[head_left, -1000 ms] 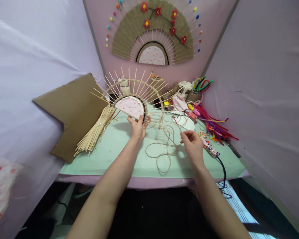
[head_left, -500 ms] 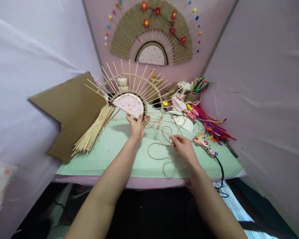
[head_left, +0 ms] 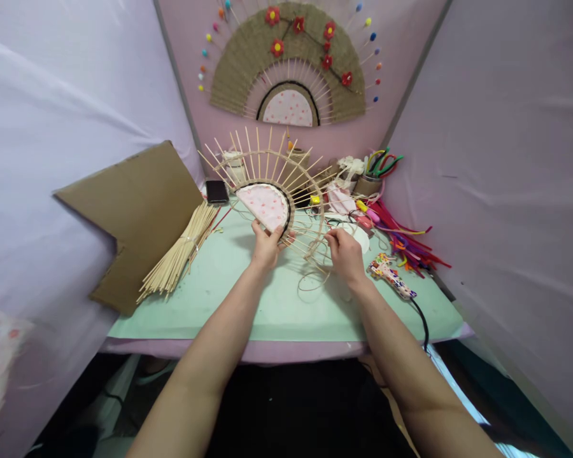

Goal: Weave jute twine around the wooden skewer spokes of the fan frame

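My left hand (head_left: pixel 268 245) grips the lower edge of a half-round fan frame (head_left: pixel 266 202), thumb in front and fingers partly hidden behind. Its centre is pink-spotted cloth with a dark rim, and thin wooden sticks radiate from it. A band of twine (head_left: pixel 323 210) is woven in an arc through the sticks. At the frame's right side, my right hand (head_left: pixel 344 251) is closed in a pinch on the twine. A loose loop of twine (head_left: pixel 310 283) hangs below, between the hands, over the green table.
A bundle of sticks (head_left: pixel 179 251) lies left, beside brown cardboard (head_left: pixel 138 216). A patterned glue gun (head_left: pixel 391 277) with a black cord lies right, near pipe cleaners (head_left: pixel 405 238) and a pot of scissors (head_left: pixel 370 184). A finished fan (head_left: pixel 291 57) hangs on the back wall.
The fan frame and my left hand have shifted right and slightly down, the frame turning clockwise. My right hand has moved up beside the frame's edge, and the loose twine loop has become smaller.
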### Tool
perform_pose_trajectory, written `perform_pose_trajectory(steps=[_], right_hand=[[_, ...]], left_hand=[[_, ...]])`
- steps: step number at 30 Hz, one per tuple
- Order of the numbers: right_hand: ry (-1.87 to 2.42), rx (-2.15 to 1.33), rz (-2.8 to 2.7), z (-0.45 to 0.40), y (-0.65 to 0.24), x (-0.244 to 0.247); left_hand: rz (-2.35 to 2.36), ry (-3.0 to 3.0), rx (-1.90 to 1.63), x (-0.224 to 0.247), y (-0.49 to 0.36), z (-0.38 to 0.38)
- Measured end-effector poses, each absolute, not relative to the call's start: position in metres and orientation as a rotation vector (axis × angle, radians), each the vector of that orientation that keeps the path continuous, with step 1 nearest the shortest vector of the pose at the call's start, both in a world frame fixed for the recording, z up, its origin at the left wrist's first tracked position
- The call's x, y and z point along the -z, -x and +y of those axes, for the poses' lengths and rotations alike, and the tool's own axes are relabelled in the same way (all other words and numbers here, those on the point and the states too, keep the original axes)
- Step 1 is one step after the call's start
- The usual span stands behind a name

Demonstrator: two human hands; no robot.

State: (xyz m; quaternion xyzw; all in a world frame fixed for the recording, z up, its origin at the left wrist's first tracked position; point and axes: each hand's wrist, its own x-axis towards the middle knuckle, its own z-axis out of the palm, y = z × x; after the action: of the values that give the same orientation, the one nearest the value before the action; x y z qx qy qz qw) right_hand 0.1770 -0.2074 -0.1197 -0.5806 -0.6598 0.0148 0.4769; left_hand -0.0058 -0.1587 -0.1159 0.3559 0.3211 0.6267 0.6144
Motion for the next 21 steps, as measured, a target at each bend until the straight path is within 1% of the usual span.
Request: perform_pose_trajectory(steps=[2, 8, 13, 21], right_hand=[[1.442, -0.105, -1.605, -0.209, -0.18, 0.118], [1.517, -0.541, -1.582, -0.217, -0.215, 0.105], [1.63, -0.448, -1.513, -0.218, -0.235, 0.1], [1.549, -0.516, -1.72, -0.225, -0.223, 0.12]], left_hand=[[0.781, -0.803, -1.446, 0.114, 0.009, -0.157], [0.896, -0.758, -1.435, 0.105, 0.02, -0.153], [0.974, -0.656, -1.332, 0.108, 0.022, -0.149], [1.16, -0.614, -1.168, 0.117, 0.031, -0.148]])
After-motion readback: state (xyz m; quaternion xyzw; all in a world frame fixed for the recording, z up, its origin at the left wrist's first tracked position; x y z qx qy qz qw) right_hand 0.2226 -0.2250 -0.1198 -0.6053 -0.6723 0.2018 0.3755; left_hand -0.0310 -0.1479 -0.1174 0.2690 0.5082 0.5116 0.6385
